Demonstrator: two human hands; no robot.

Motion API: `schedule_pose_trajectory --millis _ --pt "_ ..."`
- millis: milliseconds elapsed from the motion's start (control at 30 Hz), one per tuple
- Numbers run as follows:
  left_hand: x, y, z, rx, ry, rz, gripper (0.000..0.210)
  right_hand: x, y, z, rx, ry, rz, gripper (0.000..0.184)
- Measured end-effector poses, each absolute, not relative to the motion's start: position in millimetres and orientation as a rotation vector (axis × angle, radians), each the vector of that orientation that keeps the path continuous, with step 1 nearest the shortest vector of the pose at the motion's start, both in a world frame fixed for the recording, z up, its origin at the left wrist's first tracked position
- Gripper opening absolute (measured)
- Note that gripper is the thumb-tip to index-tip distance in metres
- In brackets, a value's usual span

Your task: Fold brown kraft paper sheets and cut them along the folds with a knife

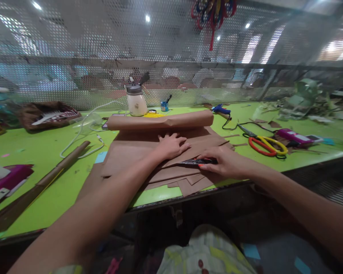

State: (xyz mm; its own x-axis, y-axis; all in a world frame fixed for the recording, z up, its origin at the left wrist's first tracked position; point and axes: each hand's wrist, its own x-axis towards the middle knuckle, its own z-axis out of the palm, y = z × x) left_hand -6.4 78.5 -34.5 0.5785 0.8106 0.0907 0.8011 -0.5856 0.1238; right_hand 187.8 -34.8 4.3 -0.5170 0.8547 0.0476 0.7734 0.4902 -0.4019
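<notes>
Cutting Tool and Brown Sheets at the Desk Edge

The left hand [173, 146] is laid palm down, fingers spread, on the brown sheets [125, 150]; nothing is grasped by it. A dark cutting tool [190, 162] is gripped in the right hand [223, 161], its blade end pointed toward the left forearm and laid against the sheets. The sheets are stacked and overlapped at the near edge of the green desk [54, 203]. A brown roll [160, 121] is positioned across their far side.

Behind the roll, a pale bottle [137, 105] is fitted with a grey lid; its contents cannot be told. Beside it, a small blue jar [164, 107] is placed, with a slim dark implement [169, 98] stood in it. At far left, a brown bag [28, 118] is filled with white and dark patterned pieces [57, 115]. To the right, red-and-yellow-handled scissors [268, 146] are set down near a purple power strip [293, 137].

The desk is backed by a perforated screen [97, 42], on which coloured bands [213, 13] are hung. The room beyond is lit by bright lamps. Blue scraps [251, 251] are seen below the desk.
</notes>
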Motion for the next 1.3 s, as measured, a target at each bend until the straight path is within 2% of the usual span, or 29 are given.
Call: schedule_pose_trajectory --millis 833,1300 --pt "-7.7 78.9 -37.2 2.730 1.397 0.235 0.060 153.7 -31.6 -0.5 -1.284 -2.484 0.581 0.024" --pt "6.0 71.6 -16.7 2.735 1.403 0.280 0.048 186.6 -24.3 0.5 -1.218 -2.444 0.645 0.034"
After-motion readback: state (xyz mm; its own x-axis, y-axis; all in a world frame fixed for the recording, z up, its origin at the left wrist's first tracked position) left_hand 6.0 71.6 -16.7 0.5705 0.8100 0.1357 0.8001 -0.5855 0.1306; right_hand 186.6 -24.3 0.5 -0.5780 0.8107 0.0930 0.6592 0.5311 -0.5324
